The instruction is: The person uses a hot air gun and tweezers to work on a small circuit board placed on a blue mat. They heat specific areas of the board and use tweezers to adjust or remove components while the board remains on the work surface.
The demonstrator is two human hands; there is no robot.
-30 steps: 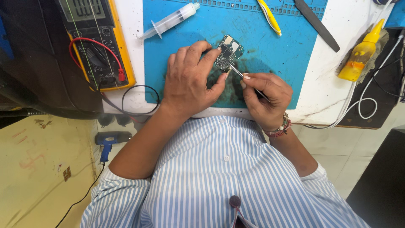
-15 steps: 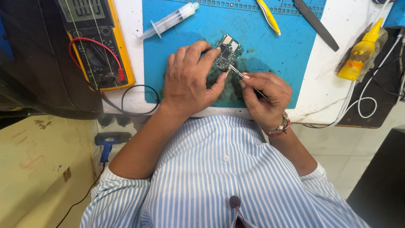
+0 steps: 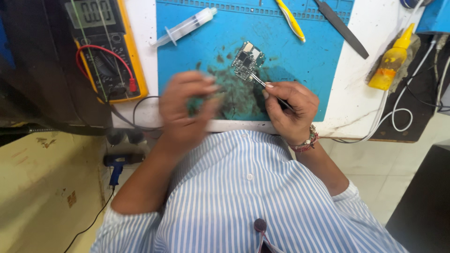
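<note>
**Tweezers on the board, left hand off it**

I saw the small circuit board (image 3: 247, 60) lying flat on the blue work mat (image 3: 318, 70), near the mat's middle, its long axis running on a slant from upper right toward lower left. My right hand (image 3: 289, 108) pinched a pair of thin metal tweezers (image 3: 258, 80) between thumb and fingers; their tips pointed up and to the left and met the board's lower edge. My left hand (image 3: 185, 110) was blurred, just beside the board and apart from it, fingers loosely curled; I could not tell whether it held anything.

A clear syringe (image 3: 185, 27) lay across the mat's upper left edge, nozzle toward the left; whether it held any fluid I could not tell. A yellow squeeze bottle (image 3: 393, 61) with a pointed cap and an orange band lay tilted on a grey rag at the right. A yellow-cased multimeter (image 3: 105, 47) with a grey screen sat left of the mat, a red lead (image 3: 105, 52) looped over it.
</note>
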